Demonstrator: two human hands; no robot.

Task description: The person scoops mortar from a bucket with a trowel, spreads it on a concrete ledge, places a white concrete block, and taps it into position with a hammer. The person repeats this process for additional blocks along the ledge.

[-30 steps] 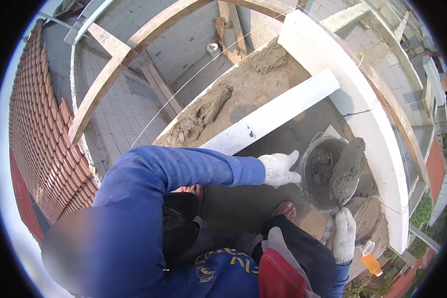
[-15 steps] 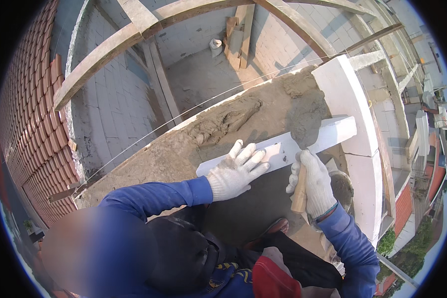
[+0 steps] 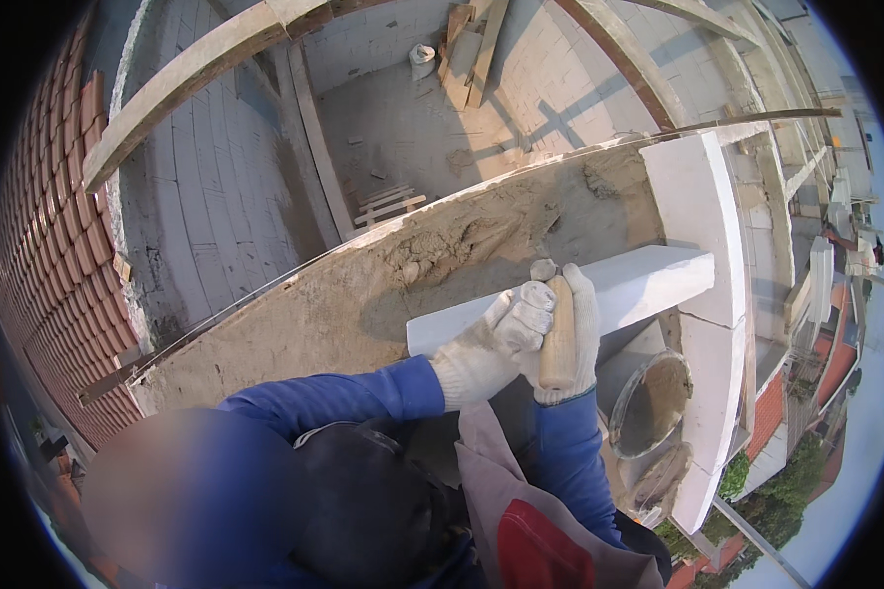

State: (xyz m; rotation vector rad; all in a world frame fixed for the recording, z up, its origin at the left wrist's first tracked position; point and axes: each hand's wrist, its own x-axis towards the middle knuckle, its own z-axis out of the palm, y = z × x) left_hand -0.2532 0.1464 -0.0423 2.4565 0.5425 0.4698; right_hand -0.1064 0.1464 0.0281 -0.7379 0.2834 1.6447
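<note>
My right hand [image 3: 581, 339], in a white knit glove, is wrapped round the wooden handle of a trowel [image 3: 560, 344]. The trowel's blade points away from me and is hard to tell from the grey mortar. Pressed close beside it, my gloved left hand [image 3: 486, 348] has its fingers curled against the right hand and handle; what it grips, if anything, is hidden. Under both hands lies a long white block strip [image 3: 653, 285], set at a slant along the wall top. Wet mortar [image 3: 467, 240] is heaped and spread just beyond the strip.
White blocks [image 3: 697, 211] form an edge on the right. A round mortar-filled bucket [image 3: 650, 404] stands near my right forearm. Beyond the wall top, the drop leads to a room floor [image 3: 393, 128]. A string line [image 3: 226, 302] runs along the far edge; timber beams [image 3: 192, 93] cross above.
My right hand has come left and inward with the trowel, beside the left hand. The left hand has gone from spread fingers to curled ones. Mortar near the wall's far end looks more spread.
</note>
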